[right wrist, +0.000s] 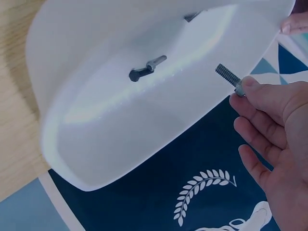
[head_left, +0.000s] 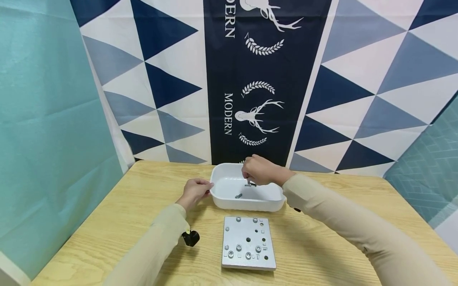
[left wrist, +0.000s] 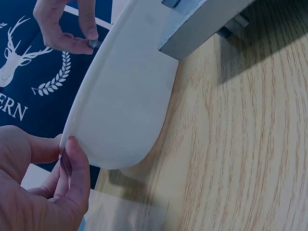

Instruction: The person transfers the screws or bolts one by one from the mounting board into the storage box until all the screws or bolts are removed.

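My left hand (head_left: 195, 191) pinches the left rim of a white plastic tray (head_left: 247, 204) between thumb and fingers, as the left wrist view also shows. Over the tray, my right hand (head_left: 260, 170) pinches a metal bolt (right wrist: 229, 76) by its head, its threaded end sticking out past the fingertips. Inside the tray lie a dark bolt (right wrist: 141, 73) and a silver bolt (right wrist: 157, 62) touching each other, with one more bolt (head_left: 239, 196) nearer the front wall.
In front of the tray, a silver metal plate (head_left: 247, 234) with several socket-head screws and open holes lies on the wooden table (head_left: 143, 222). Screw ends stick out beneath it in the left wrist view. A patterned cloth (head_left: 171, 79) hangs behind the table.
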{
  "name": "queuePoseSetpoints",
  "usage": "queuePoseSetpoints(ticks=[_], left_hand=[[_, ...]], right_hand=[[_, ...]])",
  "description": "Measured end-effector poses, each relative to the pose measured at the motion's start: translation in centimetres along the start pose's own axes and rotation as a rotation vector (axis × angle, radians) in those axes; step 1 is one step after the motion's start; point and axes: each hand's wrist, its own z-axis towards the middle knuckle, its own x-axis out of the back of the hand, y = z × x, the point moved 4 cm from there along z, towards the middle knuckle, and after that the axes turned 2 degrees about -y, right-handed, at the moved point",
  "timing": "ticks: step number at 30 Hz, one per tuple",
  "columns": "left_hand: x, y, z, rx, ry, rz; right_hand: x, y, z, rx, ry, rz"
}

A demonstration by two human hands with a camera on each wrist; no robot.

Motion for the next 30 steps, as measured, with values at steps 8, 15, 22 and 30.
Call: queuePoseSetpoints(ticks=[8,15,22,30], left_hand=[[-0.2,0.3,0.0,-0.006,-0.002,-0.012],[-0.5,-0.1,0.0,-0.005,-0.009,-0.015],[-0.5,-0.1,0.1,-0.007,-0.003,-0.035],[0.0,0.1,0.2,0.002,0.002,-0.027]], right_hand=[[0.2,0.7,0.8,-0.042,-0.032,0.009],[-0.4,1.5,1.2,-0.035,-0.055,-0.015],[-0.1,2.2,1.9,-0.031,-0.048,-0.046],[0.0,2.6,2.7,-0.032,-0.036,-0.007]])
